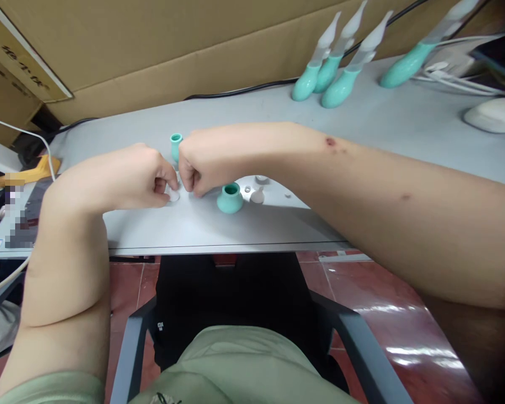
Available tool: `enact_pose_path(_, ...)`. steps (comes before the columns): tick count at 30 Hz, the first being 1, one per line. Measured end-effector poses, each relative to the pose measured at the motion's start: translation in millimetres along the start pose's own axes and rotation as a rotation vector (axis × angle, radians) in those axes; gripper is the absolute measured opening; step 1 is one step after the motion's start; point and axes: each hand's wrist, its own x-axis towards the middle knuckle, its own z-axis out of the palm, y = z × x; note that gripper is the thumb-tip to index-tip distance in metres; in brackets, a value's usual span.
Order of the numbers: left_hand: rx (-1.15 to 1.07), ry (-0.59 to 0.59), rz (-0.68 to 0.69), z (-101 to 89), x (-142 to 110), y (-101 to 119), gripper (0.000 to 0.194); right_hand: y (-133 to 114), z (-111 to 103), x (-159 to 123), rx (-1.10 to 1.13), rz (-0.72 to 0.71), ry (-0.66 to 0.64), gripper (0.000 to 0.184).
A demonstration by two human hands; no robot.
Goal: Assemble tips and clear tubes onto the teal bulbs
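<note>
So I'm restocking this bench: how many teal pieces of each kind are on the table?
Finished teal bulbs with clear nozzles, standing at the back: 4
Loose teal bulb without nozzle: 1
Small teal cap behind the hands: 1
Total: 6

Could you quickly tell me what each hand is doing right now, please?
Left hand: closed, pinching a small white round plastic piece.
Right hand: closed, fingertips pinched; contents hidden.

A single head-worn camera looks forward and down. It sits close above the counter (362, 129) edge, facing a cardboard wall (172, 45).
</note>
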Motion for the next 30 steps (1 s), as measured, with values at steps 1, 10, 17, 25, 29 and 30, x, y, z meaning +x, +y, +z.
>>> enact_pose_path(1, -0.011, -0.092, -0.018, -6.0, 2, 5, 0.011, 2, -1, -1, 0.002, -0.005, 0.003, 0.047)
enact_pose_path(10, -0.133, 0.088, 0.072, -20.2, -2, 5, 0.031, 30, -18, -34, 0.092, -0.039, 0.304, 0.027)
enact_pose_path(17, -0.220, 0.438, 0.148, 3.6, 10, 21, 0.029, 46, -13, -70, 0.072, -0.002, 0.554, 0.027)
enact_pose_path(25, -0.216, 0.303, 0.314, 13.4, 17, 33, 0.020, 65, 4, -68, 0.123, -0.019, 0.672, 0.025)
enact_pose_path(29, -0.180, 0.256, 0.293, 21.3, 20, 34, 0.018, 67, 5, -67, 0.124, -0.006, 0.682, 0.025)
enact_pose_path(30, -0.170, 0.241, 0.282, 23.4, 21, 35, 0.021, 67, 6, -66, 0.129, -0.007, 0.676, 0.024)
